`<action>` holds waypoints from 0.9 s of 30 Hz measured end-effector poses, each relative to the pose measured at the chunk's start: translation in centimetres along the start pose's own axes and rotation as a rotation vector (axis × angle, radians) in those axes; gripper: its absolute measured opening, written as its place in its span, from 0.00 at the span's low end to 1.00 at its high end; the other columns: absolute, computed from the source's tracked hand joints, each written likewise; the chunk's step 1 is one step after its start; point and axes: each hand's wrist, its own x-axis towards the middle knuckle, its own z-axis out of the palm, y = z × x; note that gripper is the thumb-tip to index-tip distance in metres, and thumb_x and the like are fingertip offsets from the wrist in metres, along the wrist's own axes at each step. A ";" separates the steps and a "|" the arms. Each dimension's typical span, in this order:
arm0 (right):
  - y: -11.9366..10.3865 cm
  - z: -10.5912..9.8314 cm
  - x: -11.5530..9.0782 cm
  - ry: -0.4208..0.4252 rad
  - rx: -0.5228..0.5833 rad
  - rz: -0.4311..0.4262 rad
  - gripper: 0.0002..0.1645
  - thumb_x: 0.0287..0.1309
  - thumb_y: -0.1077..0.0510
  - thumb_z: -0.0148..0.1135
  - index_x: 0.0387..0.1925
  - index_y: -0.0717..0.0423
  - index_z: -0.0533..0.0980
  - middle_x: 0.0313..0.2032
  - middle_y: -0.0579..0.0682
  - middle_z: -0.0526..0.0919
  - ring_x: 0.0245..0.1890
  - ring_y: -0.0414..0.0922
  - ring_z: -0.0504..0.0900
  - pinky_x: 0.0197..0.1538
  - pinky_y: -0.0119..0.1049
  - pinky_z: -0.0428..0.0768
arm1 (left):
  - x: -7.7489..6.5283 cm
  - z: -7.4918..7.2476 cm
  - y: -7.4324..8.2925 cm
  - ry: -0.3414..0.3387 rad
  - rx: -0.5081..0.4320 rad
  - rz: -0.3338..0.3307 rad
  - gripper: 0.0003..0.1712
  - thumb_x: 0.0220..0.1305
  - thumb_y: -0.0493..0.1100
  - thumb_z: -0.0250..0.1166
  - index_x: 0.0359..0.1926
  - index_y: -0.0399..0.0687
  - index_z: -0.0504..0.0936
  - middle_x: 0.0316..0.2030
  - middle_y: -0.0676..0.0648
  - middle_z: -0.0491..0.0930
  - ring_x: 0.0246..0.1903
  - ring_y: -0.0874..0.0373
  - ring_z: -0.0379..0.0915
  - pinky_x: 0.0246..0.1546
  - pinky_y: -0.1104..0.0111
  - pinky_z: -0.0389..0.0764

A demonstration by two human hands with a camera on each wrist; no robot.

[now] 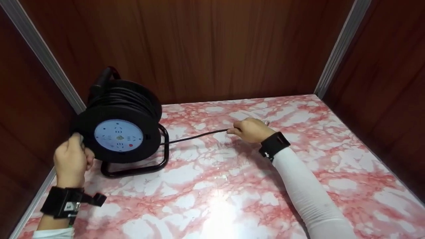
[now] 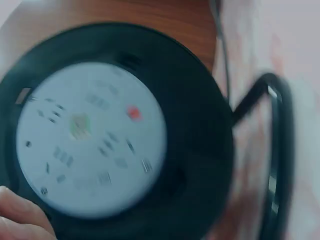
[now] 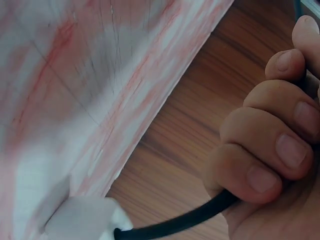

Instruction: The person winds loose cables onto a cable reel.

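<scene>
A black cable reel [image 1: 154, 132] with a pale blue socket face [image 2: 95, 145] stands on its tubular frame at the left of the table. Dark cable is wound round its drum. My left hand [image 1: 71, 161] grips the reel at the left edge of its front disc; what lies inside the fingers is hidden. From the reel's right side a length of black cable [image 1: 199, 135] runs almost straight to my right hand [image 1: 250, 129]. Curled fingers [image 3: 265, 145] hold this cable above the table. Beyond them, in the right wrist view, the cable ends in a white plug [image 3: 85, 220].
The table top [image 1: 206, 186] has a red and white marbled surface. Brown wood-grain panels [image 1: 212, 49] enclose it at the back and both sides, with grey metal strips in the corners. The reel's black frame [image 1: 139, 171] reaches forward on the table.
</scene>
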 end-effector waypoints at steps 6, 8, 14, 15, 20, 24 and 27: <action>-0.5 0.1 0.1 -0.015 0.049 -0.010 0.27 0.63 0.28 0.48 0.24 0.42 0.72 0.17 0.41 0.71 0.19 0.41 0.70 0.28 0.39 0.69 | -0.6 1.5 2.4 -0.041 -0.244 -0.023 0.24 0.71 0.54 0.55 0.23 0.41 0.66 0.07 0.47 0.67 0.03 0.58 0.57 0.01 0.67 0.54; -0.7 0.1 0.1 -0.027 0.066 -0.007 0.27 0.63 0.28 0.49 0.24 0.43 0.72 0.17 0.41 0.70 0.19 0.41 0.70 0.27 0.39 0.69 | -0.8 1.9 2.9 -0.064 -0.281 -0.027 0.24 0.72 0.54 0.53 0.24 0.42 0.66 0.08 0.47 0.66 0.03 0.58 0.56 0.02 0.67 0.54; -1.0 0.6 0.3 -0.089 0.143 0.007 0.27 0.64 0.29 0.48 0.26 0.45 0.73 0.20 0.42 0.70 0.20 0.40 0.69 0.26 0.38 0.68 | -1.2 3.3 4.2 -0.072 -0.230 0.073 0.25 0.73 0.54 0.52 0.22 0.41 0.65 0.06 0.47 0.66 0.03 0.58 0.56 0.03 0.68 0.57; -1.1 0.7 0.3 -0.101 0.160 0.006 0.27 0.64 0.29 0.48 0.27 0.45 0.74 0.20 0.42 0.69 0.20 0.40 0.68 0.27 0.38 0.68 | -1.2 3.7 4.4 -0.074 -0.215 0.089 0.25 0.72 0.53 0.53 0.22 0.41 0.65 0.06 0.46 0.65 0.03 0.58 0.56 0.03 0.68 0.57; -2.1 1.3 0.7 -0.123 0.194 -0.048 0.25 0.65 0.32 0.50 0.28 0.45 0.74 0.20 0.42 0.67 0.20 0.38 0.67 0.28 0.37 0.67 | -1.5 4.6 5.0 -0.076 -0.128 0.137 0.27 0.71 0.55 0.55 0.21 0.39 0.66 0.05 0.45 0.66 0.03 0.58 0.57 0.03 0.68 0.56; -2.9 1.7 0.9 -0.105 0.189 -0.091 0.20 0.66 0.36 0.53 0.28 0.43 0.74 0.20 0.40 0.68 0.20 0.37 0.67 0.28 0.35 0.68 | -1.7 5.4 5.2 -0.061 0.031 0.206 0.31 0.71 0.58 0.53 0.21 0.37 0.68 0.05 0.44 0.68 0.03 0.57 0.60 0.04 0.67 0.59; -3.5 2.0 1.0 -0.097 0.194 -0.127 0.16 0.67 0.40 0.55 0.31 0.45 0.77 0.21 0.39 0.71 0.21 0.36 0.69 0.29 0.36 0.70 | -2.0 5.8 5.2 -0.052 0.187 0.279 0.33 0.72 0.61 0.48 0.23 0.36 0.70 0.06 0.44 0.70 0.05 0.55 0.64 0.08 0.67 0.64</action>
